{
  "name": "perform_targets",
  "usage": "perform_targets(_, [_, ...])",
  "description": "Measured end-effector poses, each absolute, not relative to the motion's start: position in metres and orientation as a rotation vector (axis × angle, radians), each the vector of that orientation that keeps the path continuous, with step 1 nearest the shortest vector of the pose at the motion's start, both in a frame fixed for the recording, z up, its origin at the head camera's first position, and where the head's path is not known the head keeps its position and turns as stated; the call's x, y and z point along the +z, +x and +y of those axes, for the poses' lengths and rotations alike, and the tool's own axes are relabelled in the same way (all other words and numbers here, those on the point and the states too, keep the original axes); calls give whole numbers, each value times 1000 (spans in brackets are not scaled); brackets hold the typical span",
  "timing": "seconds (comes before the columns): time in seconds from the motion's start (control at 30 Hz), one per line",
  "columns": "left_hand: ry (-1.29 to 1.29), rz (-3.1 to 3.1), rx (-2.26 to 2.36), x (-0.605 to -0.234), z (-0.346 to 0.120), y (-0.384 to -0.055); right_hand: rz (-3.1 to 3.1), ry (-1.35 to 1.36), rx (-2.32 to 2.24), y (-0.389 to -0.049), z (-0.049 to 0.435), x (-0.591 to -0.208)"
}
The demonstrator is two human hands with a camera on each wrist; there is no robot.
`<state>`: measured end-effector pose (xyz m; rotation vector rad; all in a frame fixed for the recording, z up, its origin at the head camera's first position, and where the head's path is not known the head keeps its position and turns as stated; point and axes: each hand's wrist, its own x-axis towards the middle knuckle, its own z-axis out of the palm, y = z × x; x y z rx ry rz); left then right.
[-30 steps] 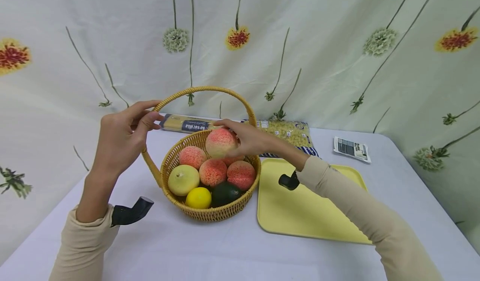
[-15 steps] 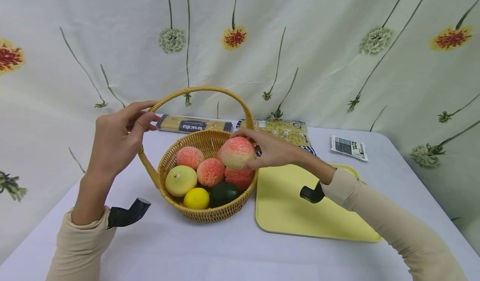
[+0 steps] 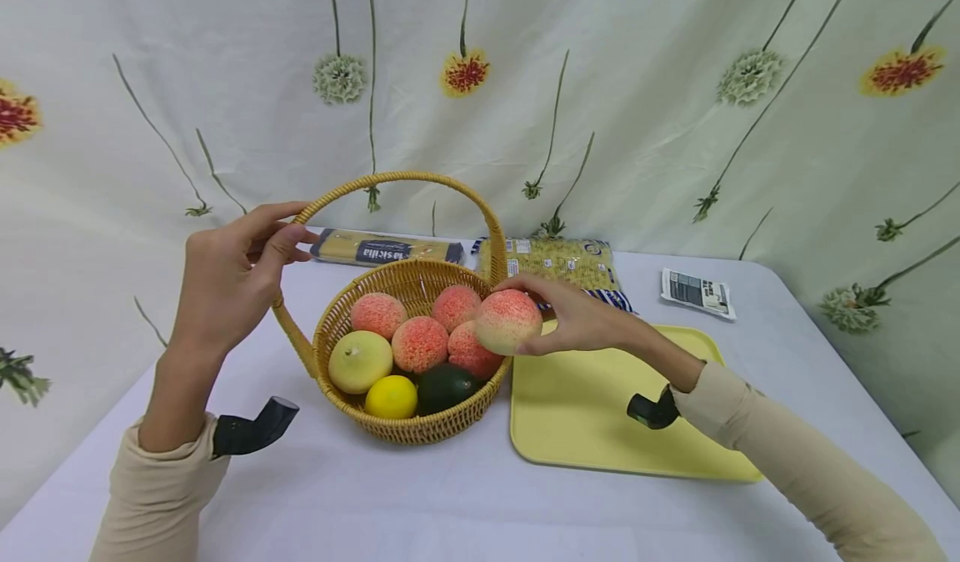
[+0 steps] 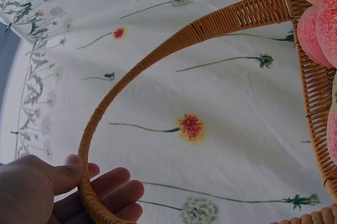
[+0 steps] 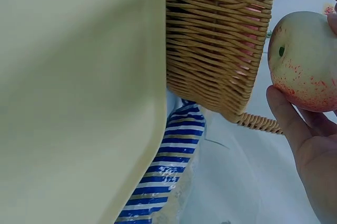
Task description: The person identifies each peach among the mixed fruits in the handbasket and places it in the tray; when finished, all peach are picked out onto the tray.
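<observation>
In the head view, my left hand (image 3: 232, 274) grips the left side of the arched handle (image 3: 408, 176) of a wicker basket (image 3: 420, 431). The left wrist view has thumb and fingers on either side of that handle (image 4: 142, 66). My right hand (image 3: 577, 316) holds a red-and-cream peach (image 3: 508, 322) by its sides, over the basket's right rim. Its pale underside with a green stem spot faces the right wrist view, where the peach (image 5: 300, 60) is clear of the basket wall (image 5: 216, 39). Inside the basket lie several peaches (image 3: 420, 344), a lemon (image 3: 392, 397), a dark green avocado (image 3: 446, 388) and a pale yellow-green round fruit (image 3: 360, 362).
A yellow tray (image 3: 622, 429) lies right of the basket, close to it. Behind stand a long pasta pack (image 3: 382, 249) and a flat bag of pasta (image 3: 570, 263) with striped edges. A small white packet (image 3: 697, 293) rests at the back right. A floral cloth (image 3: 637, 87) hangs behind.
My right hand has carried the peach rightward and slightly down, from above the basket's middle to its right rim. My left hand has stayed on the handle. The view shifted slightly.
</observation>
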<state>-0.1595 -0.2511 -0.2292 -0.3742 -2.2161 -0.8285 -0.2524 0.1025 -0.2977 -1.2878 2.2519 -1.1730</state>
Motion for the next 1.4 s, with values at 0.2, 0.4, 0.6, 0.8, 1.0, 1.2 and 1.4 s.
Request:
perform_targets(0.2, [-371,-2218,-815,-230,-251,-159,2239,-1252,-1188,-251,116,-302])
perform_targets(0.4, [-375,-2216,-812,-230,-252,-160,2228,-1221,-1206,-253,129,-304])
perform_targets(0.6, [-372,-2221,-819,-230,-252,-160,2255,-1185,-1189,-255,137,-309])
perform_targets(0.8, [-370,-2225,-826,-230,-252,-160,2251,-1174,-1182,-258,144,-314])
perform_targets(1.0, [-352,-2241,-828,-230,-252,-160,2257,-1162,-1155,-261,149,-318])
perform_targets(1.2, [-345,-2248,-841,-229,-252,-159,2275,-1132,-1129,-267,154,-323])
perform_targets(1.4, [-353,-2234,-859,-229,-252,-159,2294,-1098,-1102,-272,157,-326])
